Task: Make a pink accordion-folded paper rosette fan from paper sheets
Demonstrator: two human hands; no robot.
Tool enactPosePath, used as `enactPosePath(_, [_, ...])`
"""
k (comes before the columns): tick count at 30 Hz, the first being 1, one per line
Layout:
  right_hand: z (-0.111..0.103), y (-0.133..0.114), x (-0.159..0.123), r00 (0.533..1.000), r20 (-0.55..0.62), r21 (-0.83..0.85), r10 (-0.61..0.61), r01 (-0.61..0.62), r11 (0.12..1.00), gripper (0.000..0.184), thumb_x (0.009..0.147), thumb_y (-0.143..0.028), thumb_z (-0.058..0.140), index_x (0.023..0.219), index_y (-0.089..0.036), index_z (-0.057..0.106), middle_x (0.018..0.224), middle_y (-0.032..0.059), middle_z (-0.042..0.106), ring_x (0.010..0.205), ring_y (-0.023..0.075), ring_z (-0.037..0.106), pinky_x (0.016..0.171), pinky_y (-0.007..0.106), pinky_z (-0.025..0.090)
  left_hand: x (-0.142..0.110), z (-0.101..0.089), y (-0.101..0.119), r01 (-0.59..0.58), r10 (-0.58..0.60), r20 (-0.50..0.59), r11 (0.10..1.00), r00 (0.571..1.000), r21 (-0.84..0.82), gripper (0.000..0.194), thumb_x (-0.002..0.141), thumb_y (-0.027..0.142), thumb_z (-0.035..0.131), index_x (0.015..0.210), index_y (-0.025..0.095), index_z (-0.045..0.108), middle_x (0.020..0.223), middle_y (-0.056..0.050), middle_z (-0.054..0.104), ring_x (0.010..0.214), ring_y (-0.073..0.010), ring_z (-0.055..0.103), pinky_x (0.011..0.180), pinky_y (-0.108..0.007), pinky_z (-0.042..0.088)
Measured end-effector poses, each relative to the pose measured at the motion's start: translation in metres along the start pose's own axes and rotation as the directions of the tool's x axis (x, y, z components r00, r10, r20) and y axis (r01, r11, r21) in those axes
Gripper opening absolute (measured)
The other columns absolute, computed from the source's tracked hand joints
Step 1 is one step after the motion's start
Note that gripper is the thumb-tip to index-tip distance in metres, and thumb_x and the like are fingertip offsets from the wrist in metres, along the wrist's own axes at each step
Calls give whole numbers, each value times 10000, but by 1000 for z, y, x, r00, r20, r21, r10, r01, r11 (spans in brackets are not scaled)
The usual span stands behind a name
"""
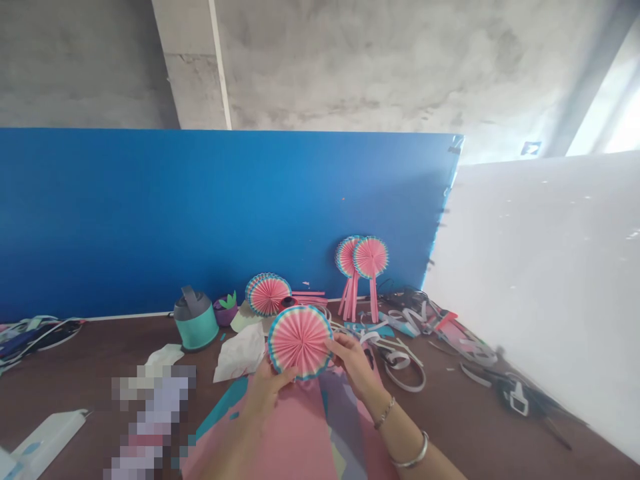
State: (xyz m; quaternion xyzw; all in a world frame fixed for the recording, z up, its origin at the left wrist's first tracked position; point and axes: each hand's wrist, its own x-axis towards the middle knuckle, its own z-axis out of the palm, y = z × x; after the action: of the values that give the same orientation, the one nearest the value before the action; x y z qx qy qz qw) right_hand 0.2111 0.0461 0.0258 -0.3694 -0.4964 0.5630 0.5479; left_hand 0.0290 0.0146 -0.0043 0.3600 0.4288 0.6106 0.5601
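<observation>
Both hands hold up a round pleated paper fan point(299, 341), pink with a teal and yellow rim, above the brown table point(90, 363). My left hand point(267, 388) pinches its lower left edge. My right hand point(353, 360), with bracelets on the wrist, grips its right edge. Under the hands lie pink, teal and grey paper sheets point(295, 433). A similar finished fan point(267, 294) leans on the blue board point(200, 213) behind, and two fans with stick handles point(363, 267) stand against it further right.
A teal jug with a grey lid point(195, 321) and a small purple pot point(226, 309) stand at the back. White crumpled paper point(241, 352) lies beside them. Paper strips and tape loops point(405, 360) clutter the right side. A white wall point(540, 280) bounds the right.
</observation>
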Motion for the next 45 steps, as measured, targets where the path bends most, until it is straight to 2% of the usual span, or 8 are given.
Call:
enactPosePath(8, [-3,-2,1,997,-37,-24,-73,72,997,328,672,-503,724,715,-179,692,602,-23,500,526,101,366,504,232,315,0,-3,-2,80,-85,-64,994,994,-76,412,425,316,892,756,164,700,787,-61,712,717,-212,673,602,-289,519])
enactPosePath(14, [-2,0,0,997,-37,-11,-60,60,998,322,661,-497,733,707,-185,670,585,-37,478,520,100,362,499,227,313,8,-5,-5,77,-83,-62,992,995,-101,483,407,299,894,831,185,695,804,-50,716,714,-197,675,585,-263,513])
enactPosePath(18, [0,-2,0,998,-49,12,-50,50,999,317,642,-480,746,664,-180,648,568,-46,464,510,92,358,496,226,307,10,-7,-4,40,-41,-59,999,997,-19,532,424,341,880,891,179,683,780,-52,720,628,-174,646,485,-217,432])
enactPosePath(21, [1,-4,-1,997,-64,34,-41,43,998,314,629,-457,756,642,-171,627,568,-47,460,506,85,360,491,221,307,7,-6,0,-14,14,-85,1000,996,10,519,478,401,852,912,174,679,780,-44,719,604,-148,618,467,-200,385])
enactPosePath(25, [2,-5,-1,997,-75,43,-32,36,998,297,612,-420,763,634,-168,607,575,-47,465,504,80,367,487,213,314,2,-1,6,-47,42,-141,998,989,-34,492,472,426,851,858,173,681,746,-18,700,581,-119,586,515,-206,409])
enactPosePath(31, [4,-6,-3,999,-34,-2,-40,40,999,283,609,-414,751,646,-171,611,532,-53,452,492,86,386,478,218,318,-7,3,17,-49,37,-175,997,984,-66,490,538,440,825,928,190,665,781,2,675,629,-117,598,526,-206,448])
enactPosePath(37, [5,-5,-3,997,76,-56,-24,28,998,245,632,-368,738,734,-167,643,600,-39,511,501,84,405,482,220,328,-8,-1,22,-78,69,-199,996,978,-37,593,584,511,776,1064,195,631,871,-23,692,733,-154,626,606,-233,480])
enactPosePath(45, [7,-3,-6,987,162,-75,7,6,997,203,626,-280,727,786,-174,659,638,-36,548,547,93,421,508,222,335,-8,-4,24,-96,106,-256,994,961,52,497,601,574,729,886,171,669,772,-6,640,604,-115,543,503,-207,424])
